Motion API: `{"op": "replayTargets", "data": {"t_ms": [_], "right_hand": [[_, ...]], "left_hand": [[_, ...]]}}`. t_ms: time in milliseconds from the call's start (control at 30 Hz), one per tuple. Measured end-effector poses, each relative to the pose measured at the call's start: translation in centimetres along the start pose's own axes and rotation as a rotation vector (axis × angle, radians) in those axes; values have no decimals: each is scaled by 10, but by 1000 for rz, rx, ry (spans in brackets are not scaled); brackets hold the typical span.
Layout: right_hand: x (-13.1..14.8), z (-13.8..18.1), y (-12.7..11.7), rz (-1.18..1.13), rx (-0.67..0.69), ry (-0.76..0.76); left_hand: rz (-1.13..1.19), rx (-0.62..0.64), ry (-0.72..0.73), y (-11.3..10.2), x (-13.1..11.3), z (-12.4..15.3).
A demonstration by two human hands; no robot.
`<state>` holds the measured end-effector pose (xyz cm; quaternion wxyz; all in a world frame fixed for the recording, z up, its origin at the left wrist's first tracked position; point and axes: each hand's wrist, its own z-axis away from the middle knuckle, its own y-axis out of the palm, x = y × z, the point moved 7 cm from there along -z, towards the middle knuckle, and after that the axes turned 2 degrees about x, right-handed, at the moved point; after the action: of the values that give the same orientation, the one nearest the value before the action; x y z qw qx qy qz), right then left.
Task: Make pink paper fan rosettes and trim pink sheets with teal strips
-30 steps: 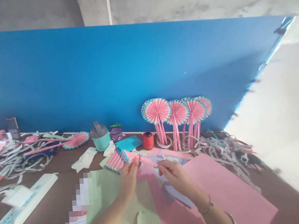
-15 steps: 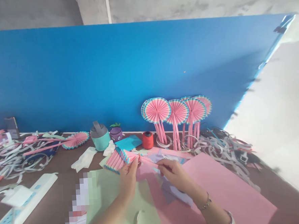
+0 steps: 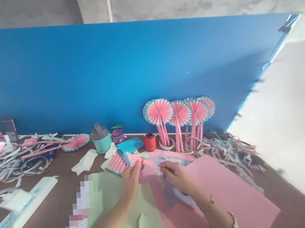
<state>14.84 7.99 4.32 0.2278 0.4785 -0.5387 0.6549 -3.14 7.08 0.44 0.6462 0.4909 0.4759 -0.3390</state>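
Observation:
Between my two hands stretches a pink pleated paper fan (image 3: pixel 131 159) with blue and cream edging. My left hand (image 3: pixel 131 172) is closed, pinching the fan near its middle, where a bit of red shows. Thumb and fingers of my right hand (image 3: pixel 173 171) grip the fan's pink end (image 3: pixel 152 164) on the right. Just behind my left hand lie more pleated pink pieces (image 3: pixel 115 164). A blue paper sheet (image 3: pixel 131 144) and a red thread spool (image 3: pixel 150 142) are beyond the fan.
Finished round fans (image 3: pixel 159 112) lean against the blue partition (image 3: pixel 113 68). Green paper (image 3: pixel 108 195) and pink paper (image 3: pixel 224 192) cover the near table. White strips (image 3: pixel 229 154) tangle at the right. A power strip (image 3: pixel 26 207), teal cup (image 3: pixel 101 141) and another fan (image 3: pixel 76 142) are left.
Both hands keep nearly the same grip and place on the fan. The whole view shifts very slightly.

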Motion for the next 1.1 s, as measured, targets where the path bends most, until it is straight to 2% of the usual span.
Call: {"op": "replayTargets", "data": {"t_ms": [433, 900, 1100], "right_hand": [[-2, -1, 1, 2, -27, 19], [5, 1, 1, 29, -27, 6], [3, 1, 3, 40, -47, 15]], "left_hand": [[116, 0, -10, 6, -4, 3], [224, -7, -37, 6, 8, 2], [-45, 10, -122, 6, 7, 7]]}}
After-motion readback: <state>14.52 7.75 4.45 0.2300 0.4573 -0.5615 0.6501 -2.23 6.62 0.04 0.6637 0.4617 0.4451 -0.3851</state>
